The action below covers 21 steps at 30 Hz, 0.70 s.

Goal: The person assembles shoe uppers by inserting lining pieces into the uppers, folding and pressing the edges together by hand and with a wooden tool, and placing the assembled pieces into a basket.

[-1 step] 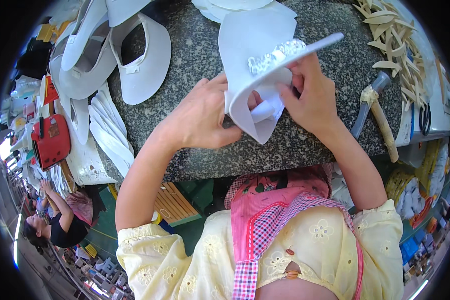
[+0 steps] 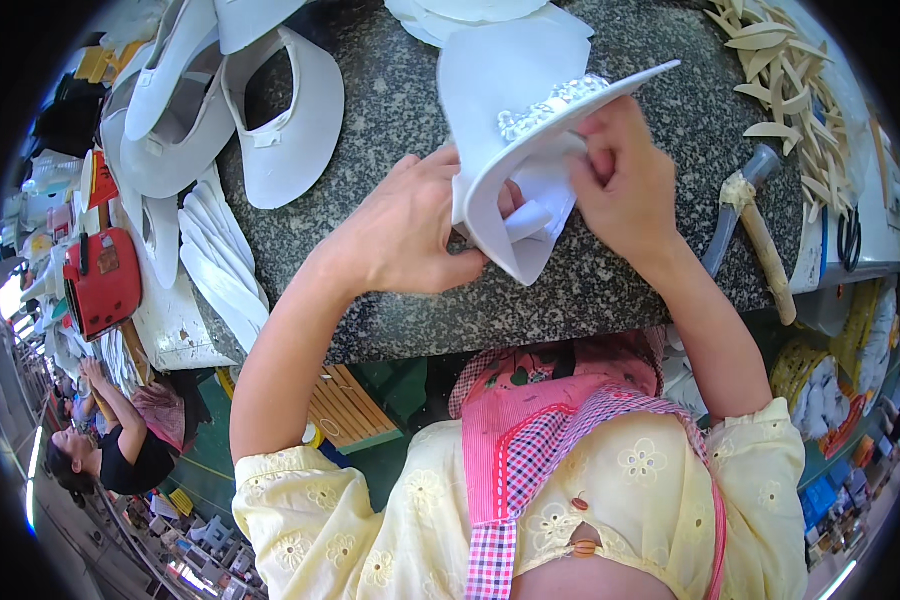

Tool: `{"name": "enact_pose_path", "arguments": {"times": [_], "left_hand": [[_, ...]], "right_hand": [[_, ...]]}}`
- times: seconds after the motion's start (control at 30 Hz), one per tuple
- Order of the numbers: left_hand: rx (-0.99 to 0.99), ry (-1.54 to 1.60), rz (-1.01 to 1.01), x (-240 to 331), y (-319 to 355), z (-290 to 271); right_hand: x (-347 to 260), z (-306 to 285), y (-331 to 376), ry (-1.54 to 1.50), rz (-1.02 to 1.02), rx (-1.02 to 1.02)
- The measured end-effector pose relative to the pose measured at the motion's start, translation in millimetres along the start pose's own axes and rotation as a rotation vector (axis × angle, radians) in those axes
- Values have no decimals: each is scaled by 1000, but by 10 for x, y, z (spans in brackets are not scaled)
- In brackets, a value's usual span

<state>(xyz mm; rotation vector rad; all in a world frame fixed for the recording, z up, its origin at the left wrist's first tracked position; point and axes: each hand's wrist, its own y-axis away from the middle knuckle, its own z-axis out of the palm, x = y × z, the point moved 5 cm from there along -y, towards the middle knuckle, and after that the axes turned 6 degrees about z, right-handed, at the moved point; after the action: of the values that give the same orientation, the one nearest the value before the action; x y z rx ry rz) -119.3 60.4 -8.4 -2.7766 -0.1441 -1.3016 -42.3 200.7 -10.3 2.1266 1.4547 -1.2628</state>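
Note:
Over a grey speckled stone slab (image 2: pixel 390 110) I hold a white folded shoe-upper piece (image 2: pixel 500 80) with a strip of clear beads (image 2: pixel 550 103) along its edge. My left hand (image 2: pixel 410 230) grips its lower left fold, thumb underneath. The fingers of my right hand (image 2: pixel 620 185) pinch the white lining just under the beaded edge. Both hands touch the piece, which is lifted a little and tilted.
A hammer with a taped handle (image 2: pixel 760 240) lies to the right, by a pile of tan leaf-shaped pieces (image 2: pixel 790 90). Several white cut uppers (image 2: pixel 280 130) are stacked at the left, with a red box (image 2: pixel 100 280) beyond. A seated person (image 2: pixel 110 450) is at the lower left.

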Motion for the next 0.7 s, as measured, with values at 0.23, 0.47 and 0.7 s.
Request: {"name": "enact_pose_path", "arguments": {"times": [0.23, 0.47, 0.7], "left_hand": [[70, -88, 89, 26, 176, -48], [446, -715, 146, 1094, 423, -89], [284, -1028, 278, 1018, 368, 285]], "right_hand": [[-219, -1, 136, -324, -350, -299], [-93, 134, 217, 5, -362, -669], [-430, 165, 402, 281, -639, -395]]}}
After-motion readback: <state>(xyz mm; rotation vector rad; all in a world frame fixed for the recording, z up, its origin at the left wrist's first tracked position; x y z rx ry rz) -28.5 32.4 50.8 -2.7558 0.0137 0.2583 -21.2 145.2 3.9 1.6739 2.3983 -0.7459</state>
